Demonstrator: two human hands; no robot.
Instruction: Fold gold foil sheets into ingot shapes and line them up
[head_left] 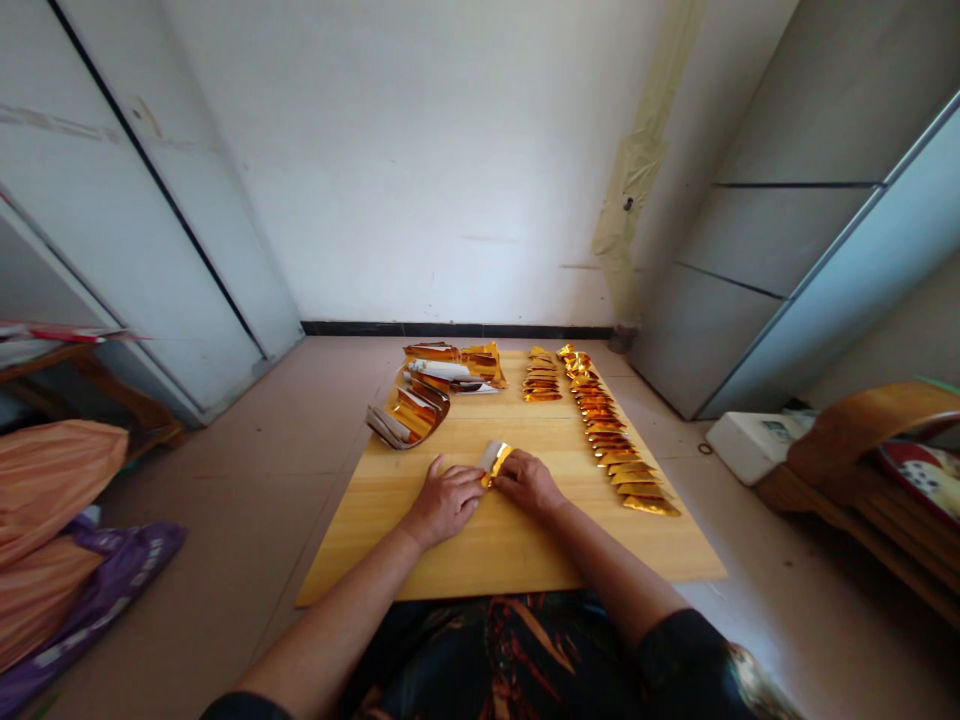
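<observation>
Left grip and right grip are both nearly shut on one gold foil piece, which sits between them, with fingers pressed on it from either side. No gap shows at the contact. Foil has a silver-white face toward the far end and gold along the near edge. Fingers cover its lower part, so fold shape is hard to make out.

Both hands are over the near middle of the worktop, a pale wooden board. To the right, a long overlapping row of folded gold pieces runs far to near. Small gold stack lies at the far edge, left of that row. Far left corner holds a heap of gold and white strips, with a curled gold bundle just in front of it.

Off the board: orange bags and a purple bag at left, a white box at right.
</observation>
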